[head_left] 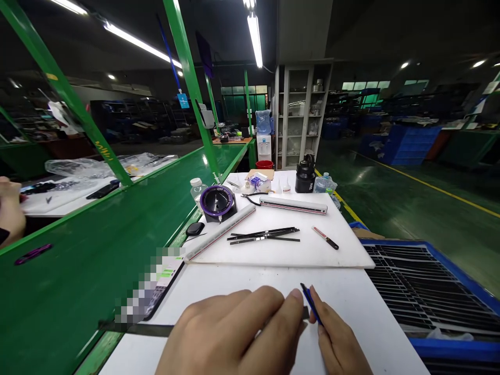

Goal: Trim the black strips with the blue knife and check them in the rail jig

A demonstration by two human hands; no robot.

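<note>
At the bottom centre, my left hand [234, 333] is closed on a dark strip [144, 328], whose long part reaches out to the left past the bench edge; its short end shows between my hands. Just to the right, my right hand [341, 333] is closed on a blue tool [311, 303] with a thin dark tip pointing up and left. Several black strips [265, 236] lie crossed on the white board [281, 256]. A small red and black knife [325, 237] rests to their right.
White-grey bars [292, 205] and a purple-rimmed fan [217, 201] stand on the board, with a black bottle [305, 176] behind. A phone [166, 286] lies left. Blue trays [453, 349] of black strips sit right. Another person's hand [11, 208] shows far left.
</note>
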